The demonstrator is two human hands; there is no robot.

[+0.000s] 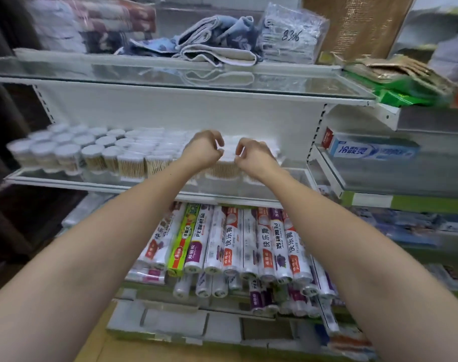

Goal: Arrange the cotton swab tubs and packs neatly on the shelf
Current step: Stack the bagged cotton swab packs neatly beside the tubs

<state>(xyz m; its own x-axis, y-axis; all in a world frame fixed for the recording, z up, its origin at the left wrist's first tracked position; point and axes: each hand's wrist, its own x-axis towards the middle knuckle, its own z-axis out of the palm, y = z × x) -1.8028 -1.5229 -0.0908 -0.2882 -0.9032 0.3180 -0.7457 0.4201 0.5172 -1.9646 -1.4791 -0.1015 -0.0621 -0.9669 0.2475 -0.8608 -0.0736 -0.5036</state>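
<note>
Reaching with both arms to the middle shelf [154, 190], elbows low, forearms converging toward its centre. Left hand [203, 150] and right hand [254, 155] sit just beside each other, wrists bent down, fingers curled over the tops of the packs [222, 168].

Packs: clear-wrapped bundles of swabs, sticks upright, standing in the centre of the shelf directly under and just beyond both hands. Long axis of the sticks vertical; the row itself runs left-right along the shelf edge.

Tubs [65, 152]: round, white-lidded, upright, massed in rows at the left end, well apart from the right hand, nearer the left.

Grip: both sets of fingers hooked, thumb and forefinger drawn close as if pinching film at a pack's top edge. Motion blur here; cannot tell whether either hand actually holds anything.

Judgement: the pack lies between the two hands, so neither is favoured; a two-handed nudge or lift seems likely. Right end of the shelf appears unfilled.

Rolls [230, 244] of plastic wrap lie on the shelf below.
</note>
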